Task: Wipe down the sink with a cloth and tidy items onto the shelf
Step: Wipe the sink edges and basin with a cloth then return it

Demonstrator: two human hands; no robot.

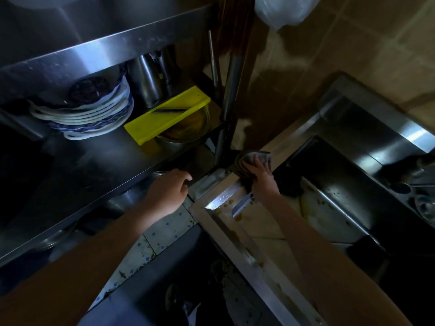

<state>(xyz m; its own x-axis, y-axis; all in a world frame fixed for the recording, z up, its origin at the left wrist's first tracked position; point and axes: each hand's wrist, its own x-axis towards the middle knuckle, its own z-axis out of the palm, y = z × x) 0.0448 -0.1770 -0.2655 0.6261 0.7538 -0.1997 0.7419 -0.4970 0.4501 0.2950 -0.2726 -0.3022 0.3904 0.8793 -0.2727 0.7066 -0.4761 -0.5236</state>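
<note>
Here the right hand [259, 176] lies on a grey cloth [253, 160], fingers straight and spread, pressing it flat onto the far left corner of the steel counter [226, 231] that frames the sink [339, 182]. The cloth is bunched under the palm and sits just beside the shelf's upright post, left of the dark basin. Small yellowish scraps [237, 217] dot the counter near the wrist and along the basin's edge. At the far right of the sink lie some dim metal items, too dark to name

The left hand [170, 191] is at the near edge of the shelf [98, 161], thumb out toward the cloth and well apart from it. Its fingers curl away under the lip, and I cannot tell whether they grip the edge or only rest there

On the shelf, to the left, stands a tilted stack of white-and-blue plates [91, 115]. Right of them a yellow slicer [168, 114] lies across a metal bowl [186, 136], its near end down on the shelf. Behind these stand steel canisters [146, 83], under a second shelf above. A clear plastic bag [284, 10] hangs at the far top, against the tiled wall. Between shelf and counter shows pale floor [162, 231] with small blue marks
</note>
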